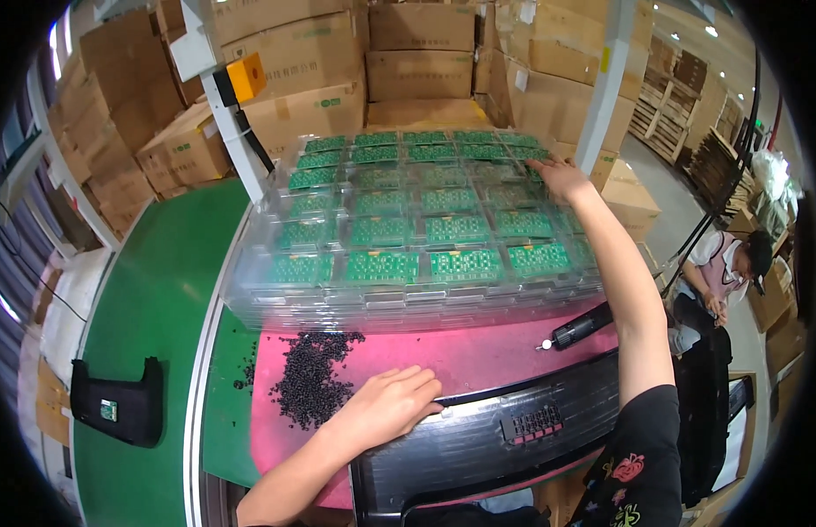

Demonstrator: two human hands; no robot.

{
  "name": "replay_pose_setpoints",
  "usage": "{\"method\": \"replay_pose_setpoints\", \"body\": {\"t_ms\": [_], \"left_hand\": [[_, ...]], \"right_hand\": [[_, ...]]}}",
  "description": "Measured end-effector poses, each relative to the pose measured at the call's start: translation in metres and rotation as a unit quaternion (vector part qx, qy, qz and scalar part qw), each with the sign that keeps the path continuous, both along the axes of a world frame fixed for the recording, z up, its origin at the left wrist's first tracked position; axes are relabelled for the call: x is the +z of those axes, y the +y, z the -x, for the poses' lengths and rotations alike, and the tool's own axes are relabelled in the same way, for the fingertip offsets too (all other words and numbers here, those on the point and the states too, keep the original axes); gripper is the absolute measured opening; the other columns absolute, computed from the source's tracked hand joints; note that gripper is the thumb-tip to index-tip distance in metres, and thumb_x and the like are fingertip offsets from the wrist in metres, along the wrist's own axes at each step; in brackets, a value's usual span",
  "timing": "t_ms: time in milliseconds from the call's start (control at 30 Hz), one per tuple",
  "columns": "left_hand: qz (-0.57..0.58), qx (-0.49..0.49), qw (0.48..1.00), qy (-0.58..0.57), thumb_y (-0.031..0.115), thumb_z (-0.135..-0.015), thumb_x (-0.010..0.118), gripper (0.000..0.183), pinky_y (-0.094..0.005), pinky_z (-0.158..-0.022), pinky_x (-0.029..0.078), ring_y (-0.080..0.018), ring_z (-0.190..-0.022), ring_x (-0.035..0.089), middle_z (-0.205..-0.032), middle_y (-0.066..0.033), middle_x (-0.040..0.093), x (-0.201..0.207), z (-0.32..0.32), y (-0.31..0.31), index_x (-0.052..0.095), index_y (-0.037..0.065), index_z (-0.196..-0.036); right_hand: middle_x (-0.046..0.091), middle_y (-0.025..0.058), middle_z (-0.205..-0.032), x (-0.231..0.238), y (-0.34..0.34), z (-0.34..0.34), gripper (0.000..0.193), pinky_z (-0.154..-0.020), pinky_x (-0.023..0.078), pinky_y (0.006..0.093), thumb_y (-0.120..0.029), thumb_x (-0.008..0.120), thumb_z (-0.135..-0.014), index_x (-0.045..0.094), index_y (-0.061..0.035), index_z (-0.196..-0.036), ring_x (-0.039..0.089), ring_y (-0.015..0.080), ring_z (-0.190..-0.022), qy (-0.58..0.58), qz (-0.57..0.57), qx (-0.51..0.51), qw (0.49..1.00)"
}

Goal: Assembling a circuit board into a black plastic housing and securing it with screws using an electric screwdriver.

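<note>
My left hand [392, 402] is closed over the left end of a long black plastic panel [460, 435], with the thumb along its upper edge. The panel lies in front of me and has a small slotted grid near its middle. My right hand [561, 177] reaches to the far right of a stack of clear plastic trays [381, 297]. Its fingers close on a green circuit board [535, 175] there, partly hidden by the hand. Rows of similar green circuit boards [465, 263] fill the top tray.
Small black parts [307, 378] lie heaped on the pink mat [399, 351]. A black electric screwdriver [582, 326] rests by the panel. At left, a black plastic housing [118, 402] sits on a green belt [153, 290]. Cardboard boxes [421, 75] stand behind; another person [719, 272] sits at right.
</note>
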State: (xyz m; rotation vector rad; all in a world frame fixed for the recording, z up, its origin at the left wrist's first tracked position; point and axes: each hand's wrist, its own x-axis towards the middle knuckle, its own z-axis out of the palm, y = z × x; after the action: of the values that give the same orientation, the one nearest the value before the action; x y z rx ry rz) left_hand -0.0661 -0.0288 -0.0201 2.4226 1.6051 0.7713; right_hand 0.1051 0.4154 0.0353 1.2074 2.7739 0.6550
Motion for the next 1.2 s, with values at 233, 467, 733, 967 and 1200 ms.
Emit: {"method": "replay_pose_setpoints", "body": {"t_ms": [233,467,733,967,1200], "left_hand": [[0.010,-0.019,1.000,-0.010,0.018,-0.083,0.072,0.024,-0.0425,-0.071,0.048,-0.0319,-0.080,0.059,-0.081,-0.0116,0.054,0.007,0.001,0.002,0.054,0.003,-0.085],[0.029,-0.011,0.999,0.010,0.021,-0.083,0.075,0.022,-0.0403,-0.073,0.049,-0.0306,-0.083,0.061,-0.085,-0.0103,0.060,0.014,0.003,0.001,0.063,0.004,-0.090],[0.003,0.050,0.963,-0.266,0.018,-0.071,0.088,0.068,-0.0362,-0.089,0.056,-0.0263,-0.103,0.068,-0.115,-0.0160,0.067,0.072,-0.046,-0.003,0.056,-0.001,-0.128],[0.054,-0.005,0.952,-0.302,0.004,-0.069,0.086,0.063,-0.0288,-0.073,0.062,-0.0183,-0.096,0.067,-0.111,-0.0129,0.066,0.068,-0.066,0.011,0.061,-0.001,-0.126],[0.123,-0.031,0.987,-0.096,0.021,-0.078,0.078,0.047,-0.0394,-0.056,0.054,-0.0276,-0.074,0.068,-0.106,-0.0122,0.059,0.027,-0.082,0.013,0.055,0.000,-0.113]], "right_hand": [[0.061,0.0121,-0.119,-0.008,0.001,-0.013,0.090,-0.109,0.039,0.0454,0.002,0.068,-0.071,0.034,-0.0196,-0.151,0.058,0.0300,-0.116,0.134,-0.126,0.071,0.980],[0.062,0.0189,-0.116,0.038,-0.126,-0.017,0.063,-0.095,0.049,0.0421,-0.011,0.073,-0.077,0.049,-0.0070,-0.135,0.061,0.0329,-0.109,0.499,0.009,0.217,0.839],[0.053,0.0172,-0.134,0.039,-0.322,-0.083,0.071,-0.110,0.040,0.0358,0.003,0.074,-0.082,0.035,-0.0001,-0.142,0.050,0.0215,-0.129,0.566,0.583,0.283,0.511],[0.058,0.0182,-0.130,0.011,-0.335,-0.145,0.066,-0.102,0.045,0.0343,-0.014,0.076,-0.085,0.045,0.0037,-0.141,0.060,0.0248,-0.117,0.579,0.467,0.201,0.638],[0.051,0.0170,-0.134,-0.030,-0.331,-0.179,0.057,-0.103,0.040,0.0430,-0.024,0.081,-0.078,0.057,-0.0025,-0.125,0.048,0.0356,-0.123,0.342,0.392,0.164,0.838]]}}
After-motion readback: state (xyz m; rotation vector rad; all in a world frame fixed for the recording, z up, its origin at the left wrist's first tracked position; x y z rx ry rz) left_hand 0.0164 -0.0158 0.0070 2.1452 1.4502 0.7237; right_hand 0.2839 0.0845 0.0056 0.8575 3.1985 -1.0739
